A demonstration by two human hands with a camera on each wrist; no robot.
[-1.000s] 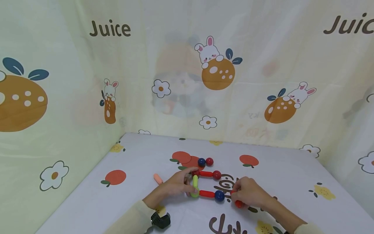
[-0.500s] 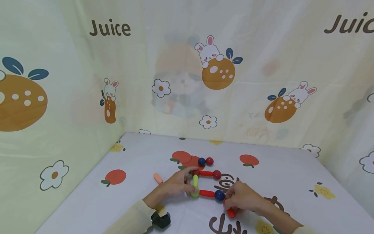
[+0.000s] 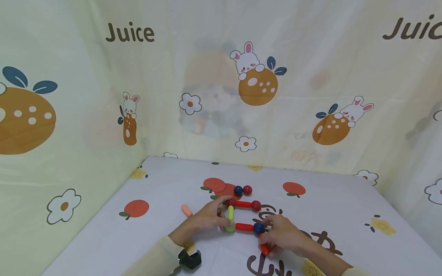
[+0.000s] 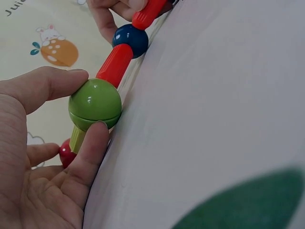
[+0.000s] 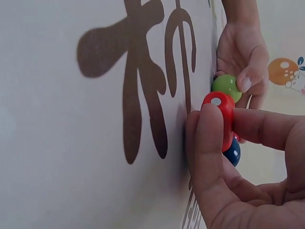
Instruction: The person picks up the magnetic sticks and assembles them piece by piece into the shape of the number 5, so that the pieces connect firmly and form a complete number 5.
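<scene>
My left hand pinches a green ball, with its thumb and a finger on opposite sides. From this ball a yellow-green rod leads back to a red ball, which a fingertip touches. A red rod joins the green ball to a blue ball. Another red rod runs from the back red ball to a second red ball. My right hand grips a loose-ended red rod, its far end against the blue ball; a pale disc shows in its near end.
Behind the frame lie a loose blue ball and a red ball, side by side. A peach rod lies left of my left hand, partly behind the forearm. Printed cloth covers the table, with curtain walls around it.
My right hand has moved left with the red rod, bringing its end to the blue ball. The blue ball has shifted slightly. My left hand has stayed nearly in place.
</scene>
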